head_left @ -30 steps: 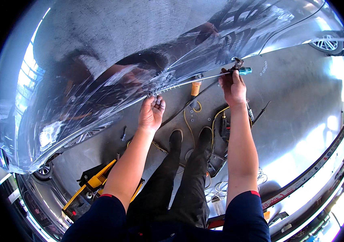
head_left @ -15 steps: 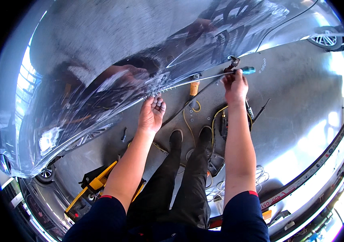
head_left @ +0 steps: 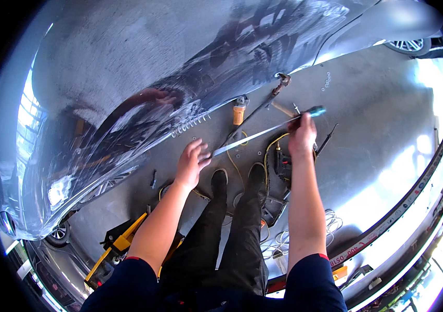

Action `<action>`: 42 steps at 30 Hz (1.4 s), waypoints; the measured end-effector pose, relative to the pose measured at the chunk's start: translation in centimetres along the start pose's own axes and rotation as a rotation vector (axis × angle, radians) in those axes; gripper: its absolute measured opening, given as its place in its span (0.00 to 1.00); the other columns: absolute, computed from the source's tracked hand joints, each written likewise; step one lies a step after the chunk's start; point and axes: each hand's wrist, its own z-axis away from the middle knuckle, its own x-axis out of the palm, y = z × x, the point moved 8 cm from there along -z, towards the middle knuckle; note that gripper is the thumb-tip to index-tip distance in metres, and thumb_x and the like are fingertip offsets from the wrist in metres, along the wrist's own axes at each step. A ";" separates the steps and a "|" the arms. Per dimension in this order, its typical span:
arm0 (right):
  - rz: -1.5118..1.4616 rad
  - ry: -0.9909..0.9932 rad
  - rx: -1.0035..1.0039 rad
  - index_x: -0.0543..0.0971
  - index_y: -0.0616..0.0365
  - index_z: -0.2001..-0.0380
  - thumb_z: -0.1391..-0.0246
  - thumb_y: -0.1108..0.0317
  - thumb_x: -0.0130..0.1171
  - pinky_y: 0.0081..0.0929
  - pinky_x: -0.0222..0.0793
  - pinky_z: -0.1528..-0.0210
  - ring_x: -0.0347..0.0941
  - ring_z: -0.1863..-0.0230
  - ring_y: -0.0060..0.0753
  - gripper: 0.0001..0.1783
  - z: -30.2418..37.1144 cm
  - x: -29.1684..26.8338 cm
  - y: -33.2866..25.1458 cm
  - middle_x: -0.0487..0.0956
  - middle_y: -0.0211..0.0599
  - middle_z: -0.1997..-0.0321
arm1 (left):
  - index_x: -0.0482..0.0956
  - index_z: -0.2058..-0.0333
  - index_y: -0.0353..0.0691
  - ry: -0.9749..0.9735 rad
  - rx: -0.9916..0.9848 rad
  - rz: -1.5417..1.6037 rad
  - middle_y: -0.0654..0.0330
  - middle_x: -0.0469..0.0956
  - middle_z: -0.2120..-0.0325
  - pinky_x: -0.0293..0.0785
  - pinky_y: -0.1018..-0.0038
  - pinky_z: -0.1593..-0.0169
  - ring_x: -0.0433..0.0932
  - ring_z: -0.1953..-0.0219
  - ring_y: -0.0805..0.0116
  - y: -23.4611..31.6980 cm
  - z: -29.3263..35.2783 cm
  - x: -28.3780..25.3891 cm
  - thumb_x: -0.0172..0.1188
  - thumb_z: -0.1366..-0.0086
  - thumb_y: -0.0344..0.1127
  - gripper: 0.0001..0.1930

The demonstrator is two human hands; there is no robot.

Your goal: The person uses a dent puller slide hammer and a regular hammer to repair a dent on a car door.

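Observation:
My right hand (head_left: pixel 302 136) is closed around a long screwdriver (head_left: pixel 255 136) near its teal handle. The thin bright shaft slants down and left across the space before the car. My left hand (head_left: pixel 190 165) is beside the far end of the shaft, fingers apart; whether a fingertip touches it I cannot tell. A row of small metal rings (head_left: pixel 190 126) stands along the lower edge of the scuffed grey car panel (head_left: pixel 128 78), apart from the shaft. A dark bar with a copper-coloured head (head_left: pixel 278 87) leans near the panel, behind the screwdriver.
On the floor stands an orange power tool (head_left: pixel 239 112) with a yellow cord. A black welding-type gun (head_left: pixel 282 165) lies between my legs and right arm. Yellow equipment (head_left: pixel 128 234) sits at lower left, coiled pale cable (head_left: pixel 333 222) at right. Loose washers (head_left: pixel 327 80) lie near the car.
The long screwdriver has come away from the row of rings, toward me. My left hand has opened away from the rings and moved down; my right hand has also moved lower.

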 end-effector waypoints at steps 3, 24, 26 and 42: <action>0.007 -0.074 0.171 0.76 0.56 0.62 0.31 0.57 0.52 0.22 0.67 0.74 0.70 0.76 0.22 0.14 4.3 3.2 4.1 0.77 0.29 0.73 | 0.75 0.45 0.41 -0.089 0.476 -1.074 0.59 0.80 0.57 0.74 0.71 0.51 0.77 0.62 0.69 1.8 2.4 -2.0 0.52 0.28 0.39 0.16; -0.008 -0.433 0.370 0.76 0.55 0.52 0.34 0.67 0.54 0.22 0.75 0.60 0.75 0.64 0.21 0.10 5.8 12.0 10.6 0.81 0.27 0.61 | 0.79 0.53 0.35 -0.252 0.511 -1.291 0.49 0.83 0.61 0.75 0.68 0.52 0.82 0.59 0.57 3.8 -3.3 5.1 0.52 0.28 0.36 0.13; -0.037 -0.461 0.357 0.76 0.54 0.51 0.34 0.68 0.54 0.22 0.74 0.59 0.76 0.63 0.21 0.10 5.0 12.2 10.8 0.81 0.27 0.61 | 0.78 0.50 0.37 -0.241 0.374 -1.189 0.55 0.83 0.60 0.75 0.70 0.52 0.81 0.59 0.64 3.0 -4.9 4.1 0.56 0.30 0.35 0.13; -0.183 -0.538 0.191 0.76 0.56 0.51 0.33 0.70 0.53 0.25 0.74 0.54 0.76 0.58 0.24 0.10 1.7 11.9 7.3 0.80 0.30 0.57 | 0.66 0.39 0.37 -0.377 0.262 0.132 0.46 0.72 0.42 0.64 0.57 0.33 0.71 0.38 0.51 -2.0 -9.7 10.8 0.47 0.26 0.48 0.25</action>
